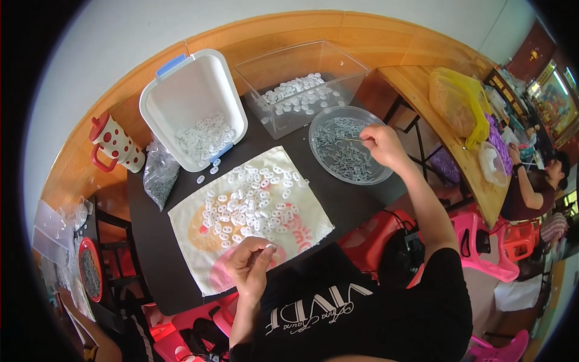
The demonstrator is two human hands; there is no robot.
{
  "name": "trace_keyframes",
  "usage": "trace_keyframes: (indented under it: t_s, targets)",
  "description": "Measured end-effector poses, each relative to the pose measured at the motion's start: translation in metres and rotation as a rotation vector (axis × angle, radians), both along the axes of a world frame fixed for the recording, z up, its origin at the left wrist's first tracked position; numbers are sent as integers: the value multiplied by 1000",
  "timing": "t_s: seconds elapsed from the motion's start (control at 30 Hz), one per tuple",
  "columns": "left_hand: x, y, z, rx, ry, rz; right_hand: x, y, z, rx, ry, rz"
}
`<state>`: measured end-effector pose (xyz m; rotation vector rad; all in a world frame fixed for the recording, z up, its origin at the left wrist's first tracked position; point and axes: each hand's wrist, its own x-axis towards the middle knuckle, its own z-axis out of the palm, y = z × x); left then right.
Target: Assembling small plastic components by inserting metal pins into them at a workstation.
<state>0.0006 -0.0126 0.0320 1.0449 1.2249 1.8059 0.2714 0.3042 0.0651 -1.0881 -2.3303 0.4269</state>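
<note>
My left hand [248,268] is closed in a pinch at the near edge of a patterned cloth [192,256], with a small whitish piece [270,247] at its fingertips. Many white oval plastic pieces with two holes [250,208] lie heaped on that cloth. Over a round clear dish [312,151], my right hand [381,143] is closed around a thin, pale, stick-like tool [353,140]. Its tip points into the small grey screw-like parts [347,161] spread in the dish. What kind of tool it is cannot be made out.
Behind the cloth stand a white bin [175,108] and a clear box [283,123], both holding white pieces. A bag of grey parts [160,175] and a dotted tumbler [114,142] are at the left. Another person [534,190] sits far right beside a wooden table [416,84].
</note>
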Motion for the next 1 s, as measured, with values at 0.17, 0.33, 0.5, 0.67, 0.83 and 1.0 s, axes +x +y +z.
trace_keyframes:
  t_s: [0.17, 0.33, 0.5, 0.67, 0.83, 1.0]
  targets:
    - [8, 2, 1, -13, 37, -28, -6, -1, -8, 103, -185, 153]
    - [8, 0, -5, -50, 119, -32, -17, 2, -17, 166, -304, 176]
    - [8, 2, -2, -77, 68, -8, -7, 14, -12, -623, 393, 55]
    - [13, 8, 3, -115, -45, -56, -3, 9, -14, -760, 395, 24]
    - [14, 9, -1, -85, -13, -45, 0, 6, -5, -781, 476, 30]
    - [14, 7, -2, -83, -14, -23, 4, 9, -13, -754, 490, 56]
